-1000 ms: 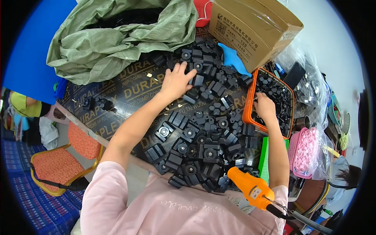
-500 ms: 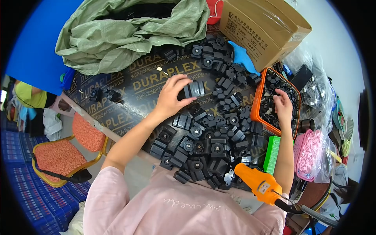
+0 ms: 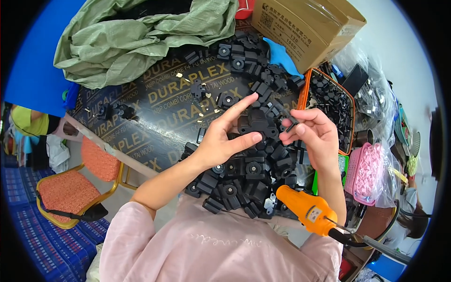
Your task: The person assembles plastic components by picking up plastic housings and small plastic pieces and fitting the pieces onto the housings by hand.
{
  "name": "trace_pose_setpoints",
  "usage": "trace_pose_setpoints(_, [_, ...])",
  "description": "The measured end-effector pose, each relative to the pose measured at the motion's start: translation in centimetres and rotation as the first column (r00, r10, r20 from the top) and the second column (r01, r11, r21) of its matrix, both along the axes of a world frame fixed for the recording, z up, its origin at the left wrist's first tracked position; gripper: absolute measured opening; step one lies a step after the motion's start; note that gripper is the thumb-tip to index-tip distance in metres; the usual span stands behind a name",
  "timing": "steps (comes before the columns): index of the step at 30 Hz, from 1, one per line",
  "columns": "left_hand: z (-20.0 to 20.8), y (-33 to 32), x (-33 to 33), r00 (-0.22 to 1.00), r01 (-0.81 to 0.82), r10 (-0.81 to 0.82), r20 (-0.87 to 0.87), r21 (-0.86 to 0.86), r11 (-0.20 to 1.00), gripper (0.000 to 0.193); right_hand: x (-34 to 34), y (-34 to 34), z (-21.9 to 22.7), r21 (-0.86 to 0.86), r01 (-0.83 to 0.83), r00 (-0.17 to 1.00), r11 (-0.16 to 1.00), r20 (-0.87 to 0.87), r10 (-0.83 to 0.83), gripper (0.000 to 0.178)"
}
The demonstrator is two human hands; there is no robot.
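My left hand (image 3: 223, 138) is curved round a black plastic housing (image 3: 257, 123), its thumb and fingers on either side, above the pile. Close to the right of it, my right hand (image 3: 315, 135) pinches a small black plastic part (image 3: 292, 125) between thumb and fingers. The two pieces are very near each other; whether they touch I cannot tell. Under both hands spreads a heap of black plastic housings (image 3: 254, 168), several with a round metal-centred fitting. An orange tray (image 3: 302, 96) of small black parts stands beyond my right hand.
A yellow-orange power tool (image 3: 305, 211) with a black cable hangs before my right forearm. Green basket (image 3: 344, 169) and pink basket (image 3: 355, 181) stand at the right. A cardboard box (image 3: 300, 35) and green woven sack (image 3: 108, 47) stand at the back; a phone (image 3: 355, 79) lies by the tray.
My right hand has left the orange tray, bringing a small black part to the left hand. My left hand has moved right and nearer, holding a black housing. The view has shifted slightly.
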State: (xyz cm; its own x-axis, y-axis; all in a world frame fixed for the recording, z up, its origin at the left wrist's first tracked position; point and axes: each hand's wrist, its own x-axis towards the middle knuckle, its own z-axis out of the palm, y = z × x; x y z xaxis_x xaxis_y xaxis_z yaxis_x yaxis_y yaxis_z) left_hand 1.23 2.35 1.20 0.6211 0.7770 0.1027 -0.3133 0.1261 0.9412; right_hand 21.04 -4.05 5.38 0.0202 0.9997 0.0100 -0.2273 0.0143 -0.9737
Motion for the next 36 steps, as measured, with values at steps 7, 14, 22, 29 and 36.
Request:
trace_pose_setpoints(7, [-0.4,-0.3,-0.3,0.996,0.085,-0.089,-0.015,-0.163,0.983,0.047,0.0,-0.5,0.2,-0.017,-0.073,0.997,0.997,-0.014,0.073,0.026])
trace_pose_setpoints(14, [0.0,-0.9,-0.5,0.986,0.141,-0.15,-0.075,-0.12,0.983,0.049,-0.5,-0.9,0.2,0.321,-0.078,0.779,0.944,0.61,-0.143,0.044])
trace_pose_setpoints(22, [-0.1,-1.4,-0.5,0.984,0.134,-0.138,-0.115,-0.045,0.99,0.051,-1.0,-1.1,0.9,0.281,-0.14,0.767,0.95,0.637,-0.075,0.048])
trace_pose_setpoints(29, [-0.1,-1.3,-0.1,0.986,0.074,-0.076,-0.147,-0.018,0.997,0.047,-0.9,-1.2,1.0,0.247,-0.106,0.764,0.963,0.64,-0.08,0.048])
trace_pose_setpoints(36, [-0.4,-1.4,0.0,0.989,0.045,-0.046,-0.142,-0.006,0.999,0.048,-1.0,-1.4,0.9,0.198,-0.105,0.717,0.975,0.695,-0.064,0.046])
